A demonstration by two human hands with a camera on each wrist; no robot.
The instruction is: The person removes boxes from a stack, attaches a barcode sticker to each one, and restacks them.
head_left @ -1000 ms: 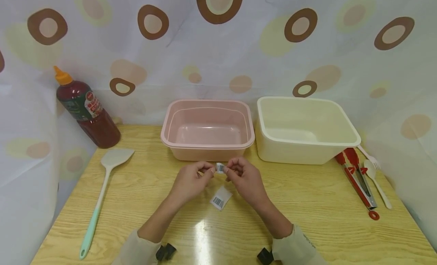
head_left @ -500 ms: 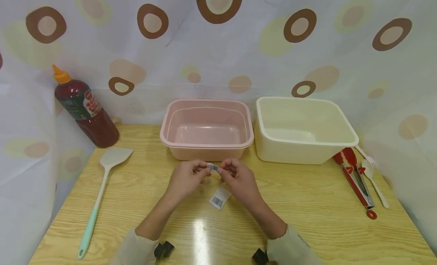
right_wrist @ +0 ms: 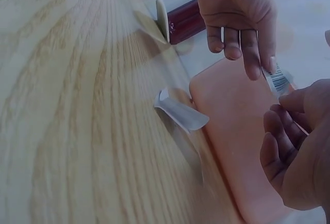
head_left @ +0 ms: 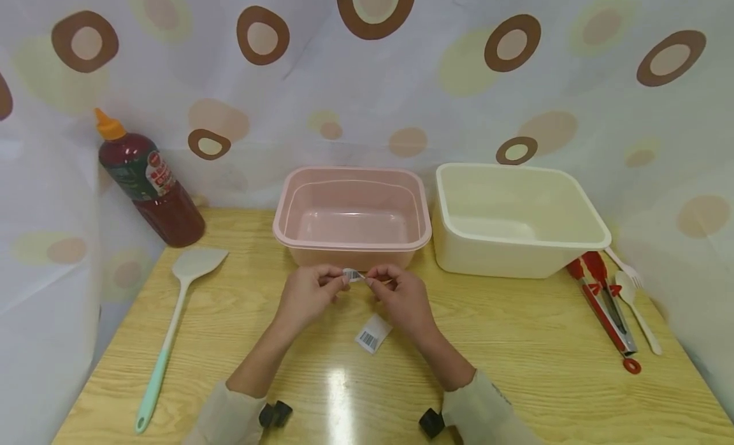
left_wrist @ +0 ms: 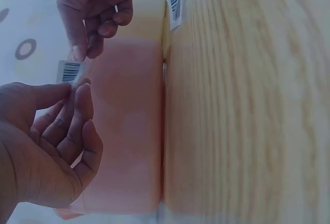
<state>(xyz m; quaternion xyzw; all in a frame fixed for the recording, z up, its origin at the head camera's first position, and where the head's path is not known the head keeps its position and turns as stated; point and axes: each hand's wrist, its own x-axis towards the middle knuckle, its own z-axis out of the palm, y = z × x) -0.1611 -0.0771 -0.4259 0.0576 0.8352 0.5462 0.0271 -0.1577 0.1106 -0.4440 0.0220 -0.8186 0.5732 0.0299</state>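
Observation:
In front of the pink basin, both hands hold a small white barcode sticker between them. My left hand pinches one end between thumb and forefinger. At the other end, the right hand pinches with thumb and forefinger too. The left wrist view shows the barcode side of the sticker between the fingertips. Below the hands lies a second white barcode label on the wooden table; the right wrist view shows this label curled up off the surface.
A cream bin stands right of the basin. Tongs with red grips, a pale spoon and a fork lie at the right. A turner lies left, and a red sauce bottle stands at the back left.
Both hands have shifted slightly left and away with the sticker, which has turned between the fingertips. The second label stays on the table. The head view has shifted slightly.

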